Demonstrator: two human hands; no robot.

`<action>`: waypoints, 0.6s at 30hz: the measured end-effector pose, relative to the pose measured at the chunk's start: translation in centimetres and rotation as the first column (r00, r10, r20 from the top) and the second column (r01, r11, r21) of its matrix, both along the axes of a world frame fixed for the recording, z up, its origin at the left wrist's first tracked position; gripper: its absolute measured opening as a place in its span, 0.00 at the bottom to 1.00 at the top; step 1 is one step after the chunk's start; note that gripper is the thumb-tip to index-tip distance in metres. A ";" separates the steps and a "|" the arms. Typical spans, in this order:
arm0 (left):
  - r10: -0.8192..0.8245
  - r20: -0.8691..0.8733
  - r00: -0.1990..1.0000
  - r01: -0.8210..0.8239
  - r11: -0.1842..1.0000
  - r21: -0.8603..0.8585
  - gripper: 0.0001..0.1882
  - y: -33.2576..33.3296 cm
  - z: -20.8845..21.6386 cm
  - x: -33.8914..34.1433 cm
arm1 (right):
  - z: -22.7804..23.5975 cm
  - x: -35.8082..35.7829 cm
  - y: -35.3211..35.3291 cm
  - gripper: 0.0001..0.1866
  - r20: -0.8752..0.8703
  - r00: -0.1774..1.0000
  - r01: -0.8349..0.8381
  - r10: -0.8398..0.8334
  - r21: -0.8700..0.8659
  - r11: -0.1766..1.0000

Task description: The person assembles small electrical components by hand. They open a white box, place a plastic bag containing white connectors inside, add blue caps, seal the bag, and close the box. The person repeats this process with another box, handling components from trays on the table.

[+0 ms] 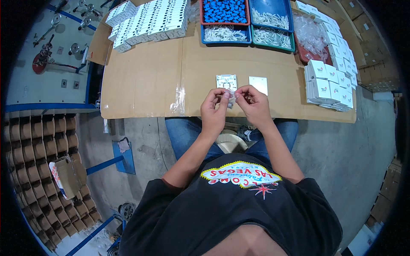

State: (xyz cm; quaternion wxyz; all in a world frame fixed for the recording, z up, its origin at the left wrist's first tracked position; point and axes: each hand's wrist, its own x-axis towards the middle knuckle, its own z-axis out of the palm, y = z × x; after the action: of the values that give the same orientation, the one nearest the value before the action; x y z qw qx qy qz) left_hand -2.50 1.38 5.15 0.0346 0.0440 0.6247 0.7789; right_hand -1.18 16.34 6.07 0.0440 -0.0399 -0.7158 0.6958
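Over the table's near edge, my left hand [215, 107] and my right hand [254, 106] pinch a small clear plastic bag [232, 96] between thumbs and fingers. What the bag contains is too small to make out. Just beyond my left fingertips lies a white plate with fittings on its face [226, 80], partly hidden by that hand. A plain white square piece [259, 83] rests flat behind my right hand, its lower part covered by the fingers.
Cardboard [145, 85] covers the table. Stacked white boxed units [156, 21] stand far left. Trays of blue parts [224, 11] and whitish slim pieces [271, 37] line the back. A red tray [302, 54] holds clear bags [311, 34]; white square covers [326, 83] are stacked right.
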 end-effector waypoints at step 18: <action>0.012 -0.043 0.999 -0.015 0.998 -0.058 0.07 -0.3 0.4 0.2 | 0.7 0.3 -0.3 0.04 -0.090 0.995 0.050 -0.038 0.142 0.989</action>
State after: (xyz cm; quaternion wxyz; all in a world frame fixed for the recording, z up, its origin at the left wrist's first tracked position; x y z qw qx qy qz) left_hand -2.28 1.12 5.53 0.0174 0.0552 0.6481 0.7594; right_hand -0.91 16.00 6.73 0.0933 -0.0220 -0.7604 0.6423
